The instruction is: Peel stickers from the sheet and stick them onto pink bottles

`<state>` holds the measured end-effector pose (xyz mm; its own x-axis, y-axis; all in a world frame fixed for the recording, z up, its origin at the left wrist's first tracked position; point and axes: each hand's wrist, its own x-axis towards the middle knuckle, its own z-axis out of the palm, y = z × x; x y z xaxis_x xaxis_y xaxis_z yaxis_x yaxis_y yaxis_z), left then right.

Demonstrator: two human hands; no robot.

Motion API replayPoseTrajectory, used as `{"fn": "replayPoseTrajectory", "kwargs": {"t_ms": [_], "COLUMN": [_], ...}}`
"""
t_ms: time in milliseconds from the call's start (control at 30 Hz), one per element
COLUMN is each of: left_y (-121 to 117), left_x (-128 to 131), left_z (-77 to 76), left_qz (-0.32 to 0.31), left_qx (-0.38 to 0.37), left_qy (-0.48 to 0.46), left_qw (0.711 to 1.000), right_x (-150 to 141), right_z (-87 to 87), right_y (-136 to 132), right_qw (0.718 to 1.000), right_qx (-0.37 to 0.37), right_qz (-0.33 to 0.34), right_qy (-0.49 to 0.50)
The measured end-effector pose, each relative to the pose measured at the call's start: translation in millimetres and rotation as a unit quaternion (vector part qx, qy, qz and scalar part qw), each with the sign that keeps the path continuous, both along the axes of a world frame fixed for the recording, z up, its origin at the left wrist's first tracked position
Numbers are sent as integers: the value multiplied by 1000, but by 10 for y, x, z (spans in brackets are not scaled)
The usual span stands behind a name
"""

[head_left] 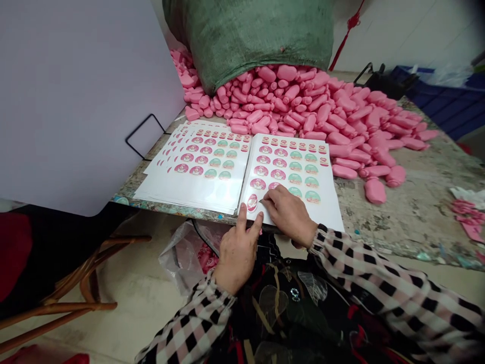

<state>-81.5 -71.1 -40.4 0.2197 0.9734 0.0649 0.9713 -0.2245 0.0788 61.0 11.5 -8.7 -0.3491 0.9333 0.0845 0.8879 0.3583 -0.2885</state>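
Note:
A white sheet of stickers (329,197) with rows of pink and green labels lies at the table's front edge. An oval pink-and-white sticker (252,203) sits turned upright at its lower left corner. My left hand (237,247) reaches there with index and middle fingers stretched apart, one tip on either side of that sticker. A sliver of pink shows under these fingers; what it is I cannot tell. My right hand (290,212) rests over the sheet, thumb and forefinger pinched beside the sticker. A small dark tip shows at the pinch, too small to name.
More sticker sheets (182,194) lie fanned at the left. Behind, a heap of pink bottle-shaped pieces (341,121) spills from a green sack (261,35). A pale panel (87,91) stands left. Below the table are a clear plastic bag (182,258) and a wooden chair (83,298).

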Motion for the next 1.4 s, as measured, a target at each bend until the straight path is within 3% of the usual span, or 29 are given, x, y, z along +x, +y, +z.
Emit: {"fn": "replayPoseTrajectory", "kwargs": {"t_ms": [433, 633, 867, 1067, 1167, 1267, 1333, 1400], "left_y": [0, 5, -7, 5, 7, -46, -112, -173], "left_x": [-2, 6, 4, 12, -11, -82, -147, -201], "left_z": [-4, -10, -6, -23, -22, -23, -4, 61], "left_qz": [-2, -2, -2, 9, 1, 2, 26, 100], "left_qx": [2, 4, 5, 3, -5, -3, 11, 7], "left_qy": [0, 21, 21, 16, -32, -146, -264, -407], "left_qw": [1000, 1000, 1000, 1000, 999, 989, 964, 908], "right_x": [-99, -102, -62, -6, 44, 107, 146, 173], "right_z": [63, 51, -40, 8, 28, 36, 54, 96], "right_y": [49, 178, 366, 449, 444, 382, 308, 212], "right_qw": [999, 988, 935, 851, 822, 825, 835, 844], "right_qx": [-25, -98, -212, -291, -308, -275, -247, -227], "right_qz": [-27, -76, -102, -103, -86, -58, -43, -37], "right_qy": [22, 89, 264, 424, 471, 491, 490, 485]}}
